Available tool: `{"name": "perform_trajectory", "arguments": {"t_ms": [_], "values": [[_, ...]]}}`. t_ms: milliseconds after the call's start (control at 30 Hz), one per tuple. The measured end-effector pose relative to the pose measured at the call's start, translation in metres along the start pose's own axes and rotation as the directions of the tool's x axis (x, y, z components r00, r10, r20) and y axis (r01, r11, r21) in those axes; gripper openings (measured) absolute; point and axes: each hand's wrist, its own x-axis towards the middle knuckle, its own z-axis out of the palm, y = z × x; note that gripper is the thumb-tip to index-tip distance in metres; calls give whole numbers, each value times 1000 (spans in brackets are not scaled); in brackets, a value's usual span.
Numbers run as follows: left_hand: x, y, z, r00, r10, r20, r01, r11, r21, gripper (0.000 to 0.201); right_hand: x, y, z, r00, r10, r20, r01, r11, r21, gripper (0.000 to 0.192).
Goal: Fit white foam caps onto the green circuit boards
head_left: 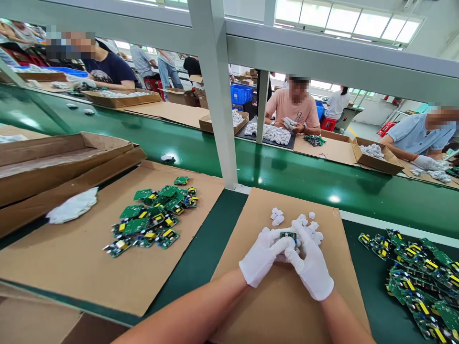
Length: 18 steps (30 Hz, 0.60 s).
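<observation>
Gripping small green board [289, 235], both gloved hands closed: left [261, 255], right [310, 263]; board mostly hidden, perhaps capped.

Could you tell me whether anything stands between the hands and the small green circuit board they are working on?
Nothing visible does. The left hand and the right hand, both in white gloves, already hold the small green circuit board between their fingertips, above the cardboard sheet. The white plastic pieces lie just behind, not in between.
</observation>
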Motion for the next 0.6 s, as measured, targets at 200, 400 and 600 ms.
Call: {"name": "perform_trajectory", "arguments": {"t_ms": [200,400,600], "values": [[-4,3,3,1000,13,8,-13,998,66,27,1,-2,-4,998,52,40,-54,998,34,46],[-2,4,2,1000,-6,18,3,991,132,33,6,0,-12,983,64,170,-113,948,298,57],[0,-4,1,996,65,55,-79,948,307,37,4,-3,-7,975,146,167,-185,950,250,42]]}}
